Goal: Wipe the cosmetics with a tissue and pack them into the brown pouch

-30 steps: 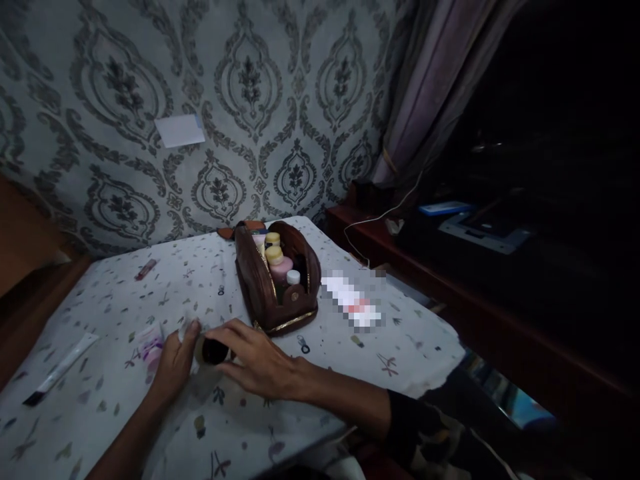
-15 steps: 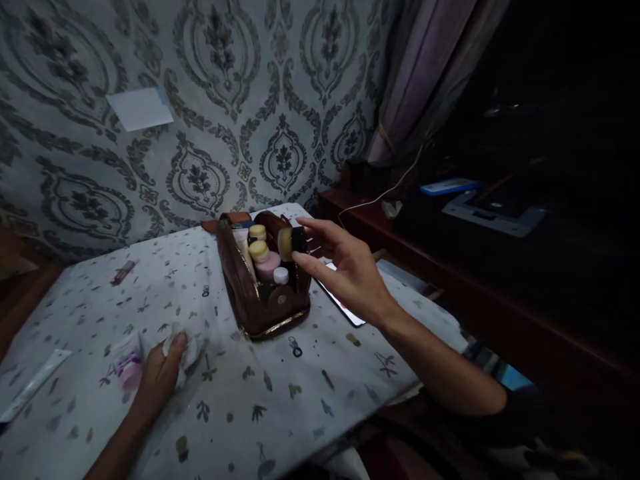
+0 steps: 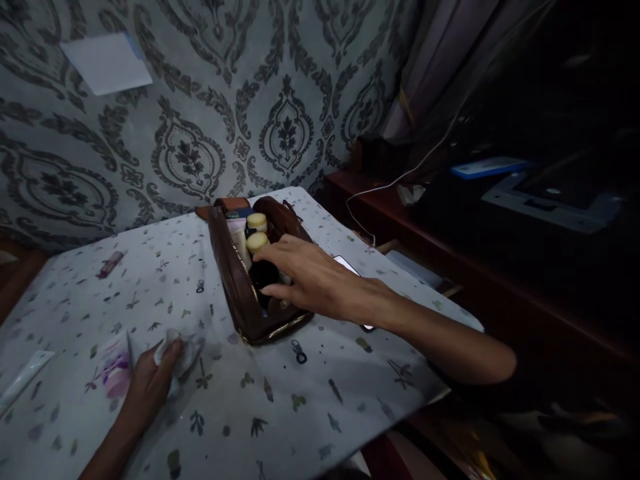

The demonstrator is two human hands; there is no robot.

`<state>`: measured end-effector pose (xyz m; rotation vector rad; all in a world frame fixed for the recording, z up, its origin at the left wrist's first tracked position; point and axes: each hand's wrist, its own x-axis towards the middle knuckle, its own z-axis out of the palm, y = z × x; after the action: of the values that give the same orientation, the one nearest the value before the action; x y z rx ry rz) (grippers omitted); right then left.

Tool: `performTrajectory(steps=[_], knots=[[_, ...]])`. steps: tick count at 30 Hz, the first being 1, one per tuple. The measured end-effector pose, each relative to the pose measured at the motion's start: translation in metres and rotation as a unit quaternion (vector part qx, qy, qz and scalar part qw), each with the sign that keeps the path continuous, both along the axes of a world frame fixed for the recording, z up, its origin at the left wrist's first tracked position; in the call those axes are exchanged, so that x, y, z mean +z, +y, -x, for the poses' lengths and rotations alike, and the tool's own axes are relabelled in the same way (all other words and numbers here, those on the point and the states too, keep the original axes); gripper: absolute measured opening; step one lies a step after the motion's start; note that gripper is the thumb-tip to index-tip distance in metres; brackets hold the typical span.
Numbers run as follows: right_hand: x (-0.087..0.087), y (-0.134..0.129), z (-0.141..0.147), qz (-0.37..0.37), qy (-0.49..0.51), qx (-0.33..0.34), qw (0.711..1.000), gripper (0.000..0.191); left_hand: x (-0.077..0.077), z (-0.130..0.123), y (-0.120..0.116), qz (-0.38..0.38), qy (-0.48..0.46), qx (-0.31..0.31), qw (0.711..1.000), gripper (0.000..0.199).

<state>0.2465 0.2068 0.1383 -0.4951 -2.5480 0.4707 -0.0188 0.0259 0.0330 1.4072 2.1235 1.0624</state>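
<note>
A brown zip bag (image 3: 227, 267) stands open on the table, with bottles and tubes inside. My right hand (image 3: 310, 277) reaches over its near right side, thumb and fingers around a small dark jar (image 3: 264, 275) down in the opening. Just behind the jar are two yellow caps, the nearer cap (image 3: 257, 241) almost at my fingertips. A pale tube (image 3: 239, 239) leans along the left inner wall. My left hand (image 3: 155, 373) rests on the table, closed on a crumpled white tissue (image 3: 176, 353). Beside it lies a pink and white tube (image 3: 116, 367).
A phone (image 3: 347, 265) with a lit screen lies right of the bag, partly behind my right arm. A white tube (image 3: 25, 380) and a small reddish item (image 3: 110, 265) lie at the left. A white cable (image 3: 400, 179) runs along the dark red furniture (image 3: 350, 183).
My right hand has moved left and down, taking the jar from above the bag's right side into its opening. My left hand still holds the tissue. The view has shifted slightly.
</note>
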Motion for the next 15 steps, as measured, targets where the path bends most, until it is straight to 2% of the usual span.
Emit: performTrajectory(steps=[5, 8, 12, 15], knots=[[0.011, 0.0, 0.011, -0.004, -0.119, -0.025, 0.993, 0.025, -0.001, 0.002, -0.001, -0.003, 0.008, -0.016, 1.0, 0.045], [0.014, -0.001, 0.014, -0.001, -0.149, -0.039, 0.988, 0.025, 0.001, 0.001, 0.0, 0.004, 0.011, -0.019, 1.0, 0.044], [0.017, -0.002, 0.013, 0.007, -0.139, -0.041, 0.989, 0.025, 0.003, -0.001, 0.001, 0.02, 0.002, -0.017, 1.0, 0.044], [0.021, -0.004, 0.006, 0.006, -0.078, -0.035, 0.996, 0.023, -0.001, -0.001, 0.0, 0.017, -0.002, -0.019, 1.0, 0.046]])
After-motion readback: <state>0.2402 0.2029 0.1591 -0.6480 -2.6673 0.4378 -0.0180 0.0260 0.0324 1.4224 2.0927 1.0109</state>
